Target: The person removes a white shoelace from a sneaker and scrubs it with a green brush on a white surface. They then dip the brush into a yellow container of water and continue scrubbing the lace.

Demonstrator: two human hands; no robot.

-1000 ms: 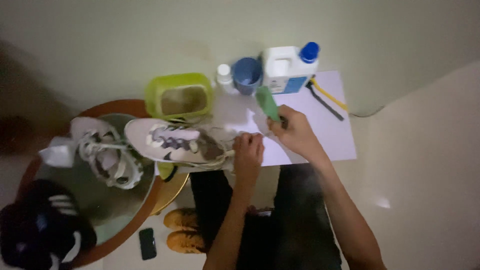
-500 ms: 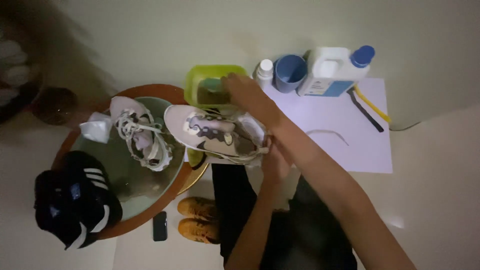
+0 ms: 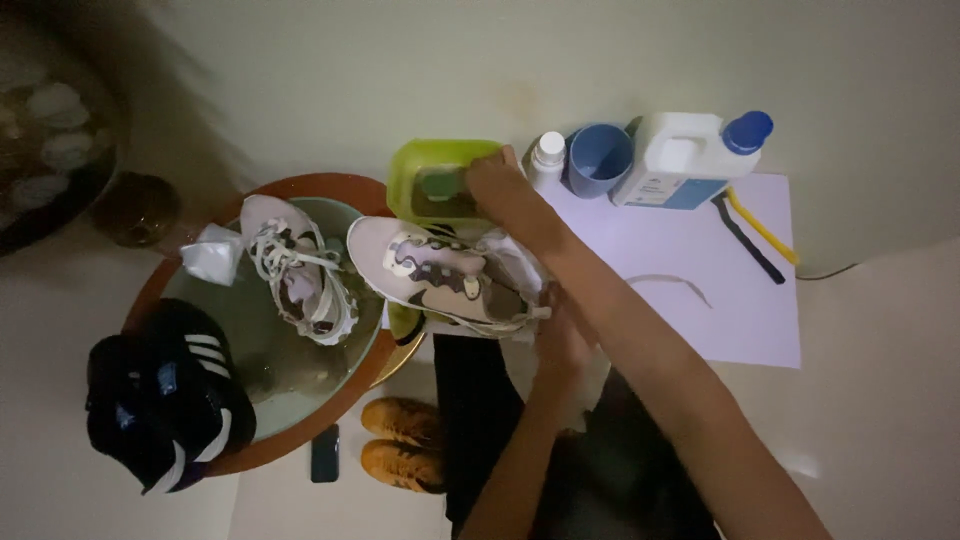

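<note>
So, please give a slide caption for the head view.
Right hand dips green brush in green tub; left hand holds pale sneaker.

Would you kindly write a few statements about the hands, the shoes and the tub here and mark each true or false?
1. The right hand reaches into the green tub. True.
2. The left hand holds the pale sneaker at its heel end. True.
3. The white jug has a red cap. False: the cap is blue.
4. The black shoes lie in the tub. False: they sit at the round table's edge.
</note>
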